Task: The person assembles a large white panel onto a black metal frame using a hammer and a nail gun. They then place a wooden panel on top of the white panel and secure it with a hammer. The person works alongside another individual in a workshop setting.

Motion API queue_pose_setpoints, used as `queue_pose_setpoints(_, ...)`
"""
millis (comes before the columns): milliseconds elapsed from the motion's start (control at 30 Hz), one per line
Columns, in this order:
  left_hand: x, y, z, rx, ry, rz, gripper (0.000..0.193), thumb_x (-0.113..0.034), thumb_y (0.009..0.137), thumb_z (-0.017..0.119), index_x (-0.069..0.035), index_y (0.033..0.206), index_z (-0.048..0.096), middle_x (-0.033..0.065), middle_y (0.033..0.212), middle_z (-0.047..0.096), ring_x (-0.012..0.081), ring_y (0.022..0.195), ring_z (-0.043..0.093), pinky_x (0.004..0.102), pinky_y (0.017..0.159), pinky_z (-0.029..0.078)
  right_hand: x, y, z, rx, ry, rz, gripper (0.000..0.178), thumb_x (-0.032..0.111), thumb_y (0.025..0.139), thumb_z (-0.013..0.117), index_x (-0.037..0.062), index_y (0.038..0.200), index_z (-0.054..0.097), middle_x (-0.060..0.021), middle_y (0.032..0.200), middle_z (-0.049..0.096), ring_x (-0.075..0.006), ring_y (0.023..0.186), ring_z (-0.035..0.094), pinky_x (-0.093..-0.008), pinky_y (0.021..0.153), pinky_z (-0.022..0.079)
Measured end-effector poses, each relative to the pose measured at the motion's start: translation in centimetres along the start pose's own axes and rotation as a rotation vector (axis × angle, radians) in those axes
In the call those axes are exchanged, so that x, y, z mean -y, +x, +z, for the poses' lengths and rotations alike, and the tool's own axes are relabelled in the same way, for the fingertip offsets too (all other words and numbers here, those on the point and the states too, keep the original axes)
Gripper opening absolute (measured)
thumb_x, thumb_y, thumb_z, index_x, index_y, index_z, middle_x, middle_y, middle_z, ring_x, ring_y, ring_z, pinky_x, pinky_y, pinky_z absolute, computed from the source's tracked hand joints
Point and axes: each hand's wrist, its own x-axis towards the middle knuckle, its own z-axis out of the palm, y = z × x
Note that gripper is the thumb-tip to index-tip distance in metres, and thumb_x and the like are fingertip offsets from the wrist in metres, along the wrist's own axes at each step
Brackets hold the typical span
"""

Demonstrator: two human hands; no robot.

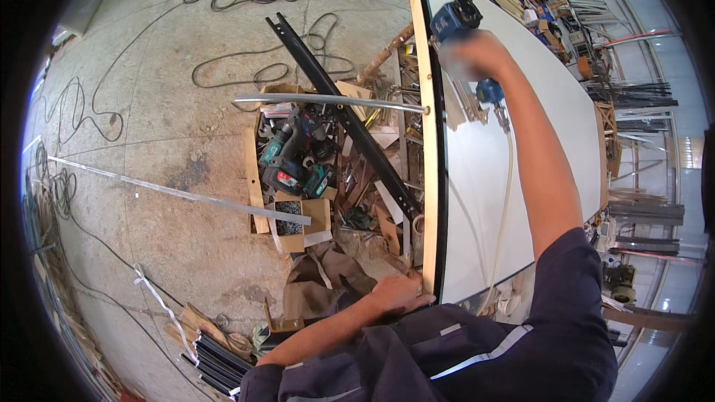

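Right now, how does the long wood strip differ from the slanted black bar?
Color: the wood strip is pale; the black bar is dark. Pose: the wood strip runs beside the white panel; the black bar slants. Contact: the left hand is at the wood strip's near end, away from the black bar. Both are long and narrow.

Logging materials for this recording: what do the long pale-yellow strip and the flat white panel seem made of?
Long pale-yellow strip: likely bare wood, matte, with small dark knot-like spots.
Flat white panel: glossy, faintly mirroring the thin pale hose; glass or coated sheet, unclear.
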Motion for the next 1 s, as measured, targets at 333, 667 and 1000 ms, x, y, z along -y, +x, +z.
queue_pose_setpoints(333, 1.4, -0.1, -1.7, -0.04, -0.002, -0.016, 0.065, -0.057, 0.1, 0.051, 0.005, 0.121, 0.055, 0.0298, 0.096, 0.071, 0.0463, 0.094, 0.069, 0.0532, 0.081, 0.055, 4.4, 10.9, -0.5, -0.025, -0.096, 0.019, 0.016, 0.012, 0.075, 0.072, -0.0036, 0.074, 0.067, -0.0099, 0.07, 0.066, -0.0188, 0.054, 0.063, -0.0394, 0.047, 0.054)
queue_pose_setpoints(667, 1.6, -0.2, -2.0, -0.066, 0.055, -0.055, 0.063, -0.056, 0.098, 0.054, 0.003, 0.12, 0.053, 0.0292, 0.092, 0.071, 0.047, 0.092, 0.069, 0.0536, 0.079, 0.055, 1.6, 5.2, -0.7, 0.002, 0.02, 0.015, 0.024, 0.021, 0.08, 0.075, -0.0024, 0.081, 0.07, -0.0092, 0.071, 0.067, -0.0187, 0.054, 0.062, -0.037, 0.047, 0.053)
queue_pose_setpoints(1000, 1.8, 1.1, -1.4, -0.321, 0.051, -0.052, 0.052, -0.051, 0.098, 0.061, -0.003, 0.116, 0.058, 0.0292, 0.089, 0.07, 0.0485, 0.087, 0.068, 0.0534, 0.075, 0.055, -6.1, -35.2, -3.5, 0.081, 0.284, 0.289, 0.026, 0.011, 0.076, 0.082, -0.0017, 0.094, 0.069, -0.0103, 0.071, 0.069, -0.0158, 0.06, 0.067, -0.032, 0.056, 0.053)
